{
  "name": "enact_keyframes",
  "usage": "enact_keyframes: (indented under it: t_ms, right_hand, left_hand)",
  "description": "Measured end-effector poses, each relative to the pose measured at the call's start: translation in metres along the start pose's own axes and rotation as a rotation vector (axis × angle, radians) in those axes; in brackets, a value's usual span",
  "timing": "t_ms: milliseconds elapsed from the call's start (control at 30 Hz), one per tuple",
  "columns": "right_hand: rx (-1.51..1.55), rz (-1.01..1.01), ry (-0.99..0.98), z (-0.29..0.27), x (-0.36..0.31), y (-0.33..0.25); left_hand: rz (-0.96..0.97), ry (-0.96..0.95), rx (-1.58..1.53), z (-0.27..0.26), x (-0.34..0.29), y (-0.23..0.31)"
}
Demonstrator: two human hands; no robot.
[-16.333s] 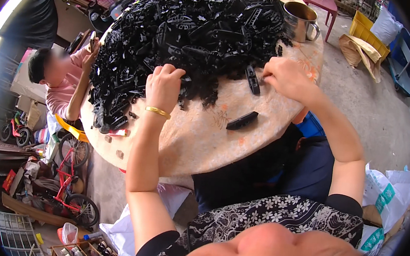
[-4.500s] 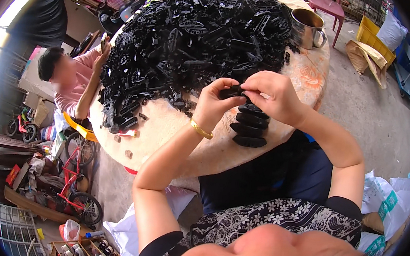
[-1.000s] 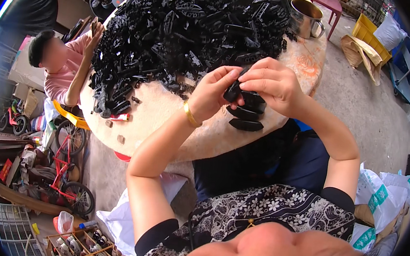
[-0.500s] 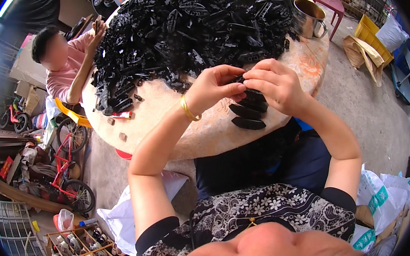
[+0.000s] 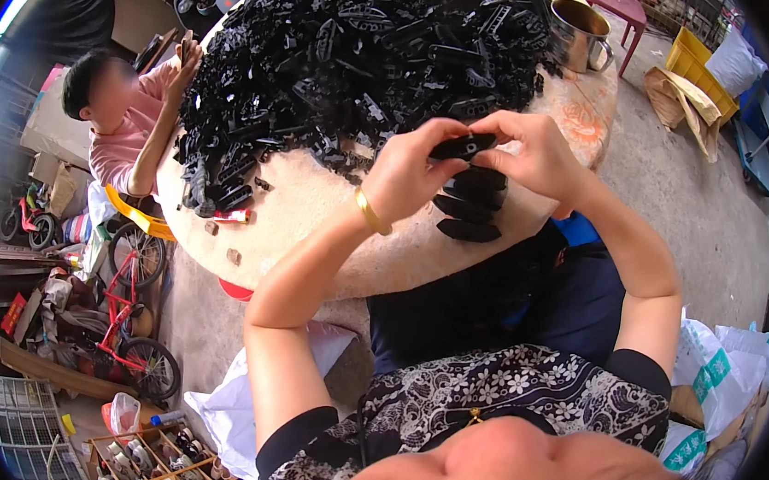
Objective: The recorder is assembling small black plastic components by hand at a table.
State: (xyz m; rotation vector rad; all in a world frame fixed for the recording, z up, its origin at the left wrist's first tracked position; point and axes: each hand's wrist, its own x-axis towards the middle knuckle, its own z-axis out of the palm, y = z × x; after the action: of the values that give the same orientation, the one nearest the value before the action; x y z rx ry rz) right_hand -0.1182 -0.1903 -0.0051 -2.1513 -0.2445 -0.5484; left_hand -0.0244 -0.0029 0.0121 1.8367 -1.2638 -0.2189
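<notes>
Between my two hands is a small black plastic part (image 5: 464, 146), long and narrow, with a small light spot on its face. My left hand (image 5: 410, 167) pinches its left end between thumb and fingers. At the other end, my right hand (image 5: 524, 153) grips it the same way. Just below my fingers lies a column of dark, leaf-shaped pieces (image 5: 469, 209) on the cloth-covered round table (image 5: 326, 267). Beyond my hands spreads a large heap of loose black plastic parts (image 5: 355, 61).
A steel mug (image 5: 580, 37) stands on the table's far right, beside the heap. At the left edge sits another person (image 5: 128, 118) in pink. Around the table are a red bicycle (image 5: 123, 307), white sacks (image 5: 720, 365), a yellow crate (image 5: 697, 71) and a blue trolley (image 5: 755, 137).
The black part between my hands has turned, so its face with the light spot shows now. My fingers have spread along it, and the right hand has shifted slightly.
</notes>
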Motion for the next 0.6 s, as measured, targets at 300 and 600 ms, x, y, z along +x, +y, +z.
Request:
enact_keyframes:
  t_ms: [300,600]
  right_hand:
    - [-0.001,0.105,-0.301,-0.012,0.006,0.023]
    - [-0.628,-0.009,0.095,-0.024,0.007,0.055]
  left_hand:
    - [-0.065,-0.017,0.755,-0.056,0.011,-0.062]
    - [-0.179,-0.110,0.873,-0.056,-0.003,-0.053]
